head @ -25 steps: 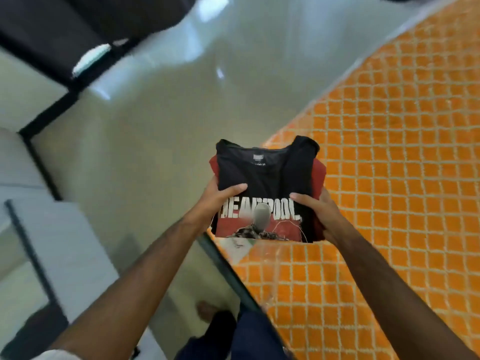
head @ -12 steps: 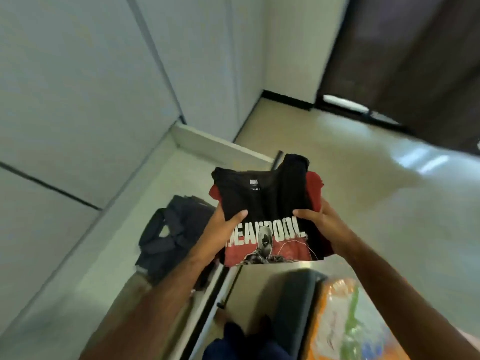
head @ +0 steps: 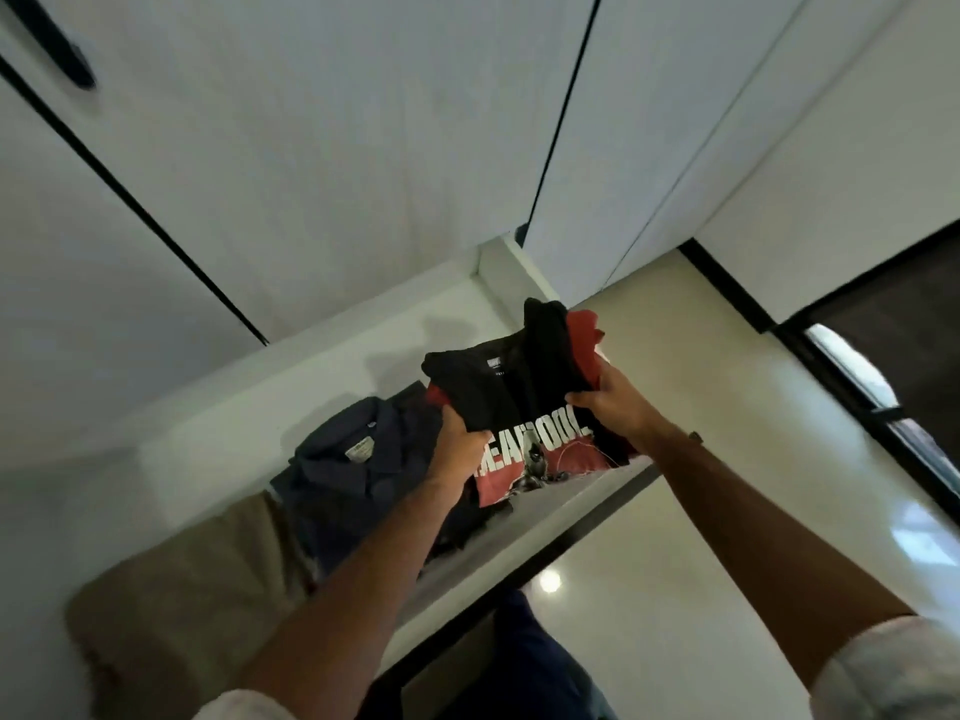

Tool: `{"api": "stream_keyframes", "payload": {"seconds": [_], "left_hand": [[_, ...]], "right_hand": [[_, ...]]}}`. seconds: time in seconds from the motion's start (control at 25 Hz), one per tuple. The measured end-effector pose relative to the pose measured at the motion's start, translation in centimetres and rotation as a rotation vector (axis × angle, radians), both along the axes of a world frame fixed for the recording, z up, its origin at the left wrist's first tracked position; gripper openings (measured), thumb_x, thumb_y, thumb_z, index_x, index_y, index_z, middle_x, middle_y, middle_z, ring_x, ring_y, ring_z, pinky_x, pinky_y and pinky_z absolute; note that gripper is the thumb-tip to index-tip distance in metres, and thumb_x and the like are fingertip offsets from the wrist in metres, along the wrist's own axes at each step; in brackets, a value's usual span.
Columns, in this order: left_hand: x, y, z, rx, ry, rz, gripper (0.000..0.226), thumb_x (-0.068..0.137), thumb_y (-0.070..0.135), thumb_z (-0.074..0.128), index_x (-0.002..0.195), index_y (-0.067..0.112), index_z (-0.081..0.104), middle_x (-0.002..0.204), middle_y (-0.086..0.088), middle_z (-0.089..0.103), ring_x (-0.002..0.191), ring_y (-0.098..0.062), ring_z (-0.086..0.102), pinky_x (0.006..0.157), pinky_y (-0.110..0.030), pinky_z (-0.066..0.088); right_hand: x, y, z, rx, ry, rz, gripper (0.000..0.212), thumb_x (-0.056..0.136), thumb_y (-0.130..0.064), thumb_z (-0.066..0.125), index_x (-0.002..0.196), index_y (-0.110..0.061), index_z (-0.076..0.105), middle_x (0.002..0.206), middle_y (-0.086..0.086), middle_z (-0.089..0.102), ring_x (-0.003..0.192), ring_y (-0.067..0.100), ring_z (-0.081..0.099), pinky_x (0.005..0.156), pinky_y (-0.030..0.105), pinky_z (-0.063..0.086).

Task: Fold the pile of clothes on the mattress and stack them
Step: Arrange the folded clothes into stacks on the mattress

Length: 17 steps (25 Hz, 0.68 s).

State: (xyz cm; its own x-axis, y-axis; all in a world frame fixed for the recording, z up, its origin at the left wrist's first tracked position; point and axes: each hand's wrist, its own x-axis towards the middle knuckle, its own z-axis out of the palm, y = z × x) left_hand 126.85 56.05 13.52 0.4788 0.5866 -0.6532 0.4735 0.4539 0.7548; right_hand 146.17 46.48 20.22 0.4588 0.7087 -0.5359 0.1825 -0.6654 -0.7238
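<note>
A small stack of folded clothes, a black printed T-shirt (head: 511, 392) on top of a red garment (head: 584, 332), is held over a white ledge (head: 550, 522). My left hand (head: 457, 441) grips the stack's left edge, thumb on top. My right hand (head: 615, 402) grips its right edge the same way. A folded dark navy shirt (head: 358, 465) lies on the ledge just left of the held stack. A tan folded garment (head: 197, 589) lies further left on the same ledge.
White cabinet panels (head: 363, 148) with dark seams rise behind the ledge. A glossy pale floor (head: 701, 459) spreads to the right, bordered by a dark window frame (head: 883, 407). My dark trouser leg (head: 524, 662) shows below.
The view has swung away from the orange mattress to the white ledge. Both hands have carried the stack over the ledge, beside the navy shirt.
</note>
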Motion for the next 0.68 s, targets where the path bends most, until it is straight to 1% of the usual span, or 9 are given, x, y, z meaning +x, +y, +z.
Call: {"api": "stream_keyframes", "payload": {"seconds": [0.08, 0.12, 0.16, 0.2, 0.28, 0.36, 0.4, 0.56, 0.68], "left_hand": [[1.7, -0.1, -2.8, 0.012, 0.047, 0.087, 0.082, 0.092, -0.008, 0.058, 0.157, 0.025, 0.019, 0.107, 0.015, 0.052, 0.081, 0.002, 0.053, 0.059, -0.008, 0.046], [2.6, -0.2, -4.4, 0.018, 0.061, 0.109, 0.087, 0.091, -0.009, 0.059, 0.158, 0.026, 0.017, 0.107, 0.017, 0.052, 0.08, 0.002, 0.053, 0.061, -0.009, 0.047], [3.5, -0.2, -6.0, 0.017, 0.061, 0.129, 0.089, 0.091, -0.008, 0.061, 0.159, 0.028, 0.016, 0.109, 0.015, 0.055, 0.082, 0.001, 0.056, 0.066, -0.013, 0.051], [4.2, -0.1, -7.3, 0.019, 0.059, 0.146, 0.09, 0.091, -0.006, 0.062, 0.158, 0.03, 0.016, 0.116, 0.01, 0.059, 0.087, -0.003, 0.061, 0.074, -0.022, 0.057], [5.2, 1.1, -9.4, 0.054, 0.069, 0.189, 0.088, 0.09, -0.001, 0.065, 0.157, 0.033, 0.019, 0.133, -0.001, 0.058, 0.102, -0.015, 0.067, 0.086, -0.042, 0.06], [6.0, 3.5, -10.4, 0.095, 0.064, 0.204, 0.084, 0.091, 0.003, 0.066, 0.157, 0.03, 0.021, 0.138, -0.003, 0.055, 0.111, -0.021, 0.066, 0.09, -0.047, 0.059], [6.3, 5.0, -10.7, 0.112, 0.064, 0.211, 0.082, 0.092, 0.004, 0.065, 0.157, 0.028, 0.02, 0.137, -0.002, 0.054, 0.112, -0.02, 0.065, 0.091, -0.046, 0.059], [6.7, 11.9, -13.0, 0.191, 0.076, 0.222, 0.076, 0.092, 0.002, 0.065, 0.153, 0.02, 0.023, 0.135, 0.0, 0.051, 0.109, -0.009, 0.059, 0.089, -0.033, 0.055], [6.4, 14.2, -13.7, 0.219, 0.195, 0.226, 0.088, 0.087, 0.005, 0.074, 0.154, 0.015, 0.017, 0.146, -0.01, 0.043, 0.131, -0.025, 0.05, 0.099, -0.041, 0.053]], "right_hand": [[1.8, 1.0, -3.4, -0.015, -0.042, 0.064, 0.064, 0.095, -0.005, 0.061, 0.151, -0.02, 0.035, 0.126, 0.008, 0.062, 0.111, 0.025, 0.065, 0.095, 0.045, 0.057], [2.8, 1.4, -5.2, -0.009, -0.067, 0.095, 0.065, 0.095, -0.007, 0.063, 0.151, -0.022, 0.034, 0.128, 0.007, 0.062, 0.114, 0.025, 0.064, 0.097, 0.045, 0.056], [3.7, 1.8, -7.0, -0.002, -0.09, 0.119, 0.066, 0.094, -0.01, 0.064, 0.151, -0.025, 0.034, 0.13, 0.006, 0.061, 0.117, 0.025, 0.063, 0.097, 0.046, 0.056], [4.4, 2.3, -8.5, -0.001, -0.098, 0.137, 0.065, 0.095, -0.011, 0.063, 0.15, -0.027, 0.034, 0.129, 0.004, 0.062, 0.116, 0.024, 0.064, 0.096, 0.044, 0.057], [5.2, 3.9, -10.1, -0.012, -0.057, 0.126, 0.058, 0.099, -0.011, 0.058, 0.151, -0.026, 0.036, 0.116, -0.003, 0.063, 0.102, 0.016, 0.067, 0.08, 0.028, 0.057], [5.9, 6.6, -11.2, 0.002, -0.046, 0.135, 0.052, 0.101, -0.01, 0.055, 0.149, -0.024, 0.039, 0.106, -0.009, 0.061, 0.089, 0.004, 0.064, 0.07, 0.015, 0.05], [6.3, 8.4, -11.6, 0.017, -0.039, 0.151, 0.051, 0.101, -0.008, 0.053, 0.148, -0.023, 0.04, 0.105, -0.009, 0.061, 0.087, 0.002, 0.062, 0.07, 0.015, 0.05], [8.2, 16.7, -14.8, 0.064, -0.025, 0.241, 0.056, 0.097, -0.002, 0.054, 0.148, -0.02, 0.04, 0.108, 0.0, 0.066, 0.092, 0.016, 0.069, 0.08, 0.034, 0.06], [8.9, 20.0, -17.4, -0.028, -0.1, 0.271, 0.065, 0.094, 0.0, 0.06, 0.151, -0.018, 0.032, 0.125, 0.008, 0.06, 0.11, 0.027, 0.065, 0.096, 0.047, 0.057]]}}
